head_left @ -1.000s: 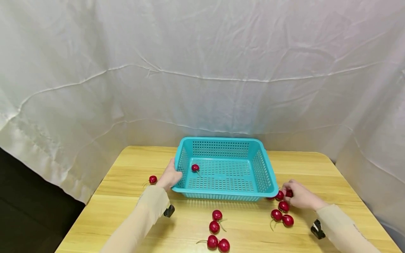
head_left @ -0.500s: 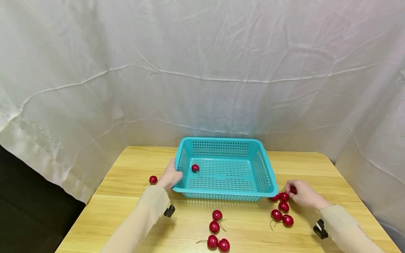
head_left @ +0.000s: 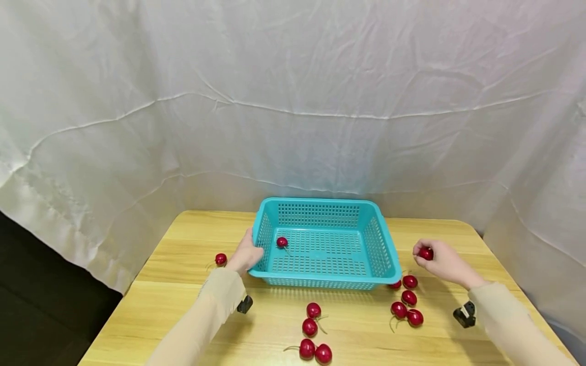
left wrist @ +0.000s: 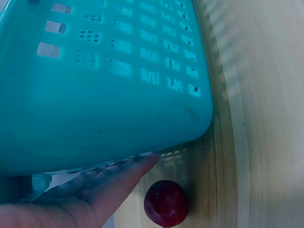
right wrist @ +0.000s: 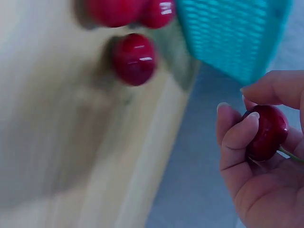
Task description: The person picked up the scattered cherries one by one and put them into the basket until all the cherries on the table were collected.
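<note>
A turquoise perforated basket point(head_left: 320, 279) stands at the back of the table with one red cherry point(head_left: 282, 242) inside. My left hand point(head_left: 247, 252) holds its left wall; in the left wrist view, fingers point(left wrist: 118, 185) lie along the outside. Another cherry point(left wrist: 166, 203) lies below that hand. My right hand point(head_left: 446, 264), to the right of the basket, pinches a stemmed cherry point(right wrist: 268, 133) between curled fingers and thumb, raised above the tabletop. Several more cherries point(head_left: 409, 298) lie in a loose group between that hand and the table's front.
Several cherries point(head_left: 310, 327) lie at the front middle of the wooden table point(head_left: 357, 325). A single cherry point(head_left: 221, 259) rests left of my left hand. White cloth point(head_left: 293, 101) hangs close behind the table and along its sides.
My right hand has lifted a cherry from the right-hand group and moved back and slightly right with it. The left hand and basket have stayed in place.
</note>
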`<state>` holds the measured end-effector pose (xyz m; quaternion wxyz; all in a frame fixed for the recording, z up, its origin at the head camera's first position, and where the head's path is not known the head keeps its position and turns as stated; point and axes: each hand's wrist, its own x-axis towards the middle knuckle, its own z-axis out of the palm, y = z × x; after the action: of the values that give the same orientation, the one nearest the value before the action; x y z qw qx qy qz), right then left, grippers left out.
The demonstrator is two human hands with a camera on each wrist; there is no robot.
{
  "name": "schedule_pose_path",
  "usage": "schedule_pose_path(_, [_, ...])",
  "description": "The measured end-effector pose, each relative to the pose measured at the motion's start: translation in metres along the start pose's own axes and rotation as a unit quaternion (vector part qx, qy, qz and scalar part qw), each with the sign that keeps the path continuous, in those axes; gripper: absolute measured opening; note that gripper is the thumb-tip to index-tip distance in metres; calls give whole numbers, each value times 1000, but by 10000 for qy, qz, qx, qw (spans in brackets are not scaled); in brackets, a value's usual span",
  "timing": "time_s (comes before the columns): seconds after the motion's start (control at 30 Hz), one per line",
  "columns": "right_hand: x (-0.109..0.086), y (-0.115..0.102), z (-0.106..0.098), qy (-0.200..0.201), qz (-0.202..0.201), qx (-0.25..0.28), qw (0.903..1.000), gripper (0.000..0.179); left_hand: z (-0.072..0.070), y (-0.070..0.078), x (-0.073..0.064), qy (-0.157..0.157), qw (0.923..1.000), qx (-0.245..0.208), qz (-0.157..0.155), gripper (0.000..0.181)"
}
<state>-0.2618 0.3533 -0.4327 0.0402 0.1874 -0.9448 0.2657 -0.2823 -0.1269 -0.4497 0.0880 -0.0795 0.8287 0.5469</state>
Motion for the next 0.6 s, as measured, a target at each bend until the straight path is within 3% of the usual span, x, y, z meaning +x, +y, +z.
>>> schedule_pose_path(0.23, [12, -23, -21, 280, -68, -79, 9996, 4, 3, -2, 1, 0, 10000, -1, 82, 79])
schedule_pose_path(0.6, [44, -71, -34, 146, -39, 183, 9997, 10, 0, 2, -4, 27, 10000, 86, 3, 78])
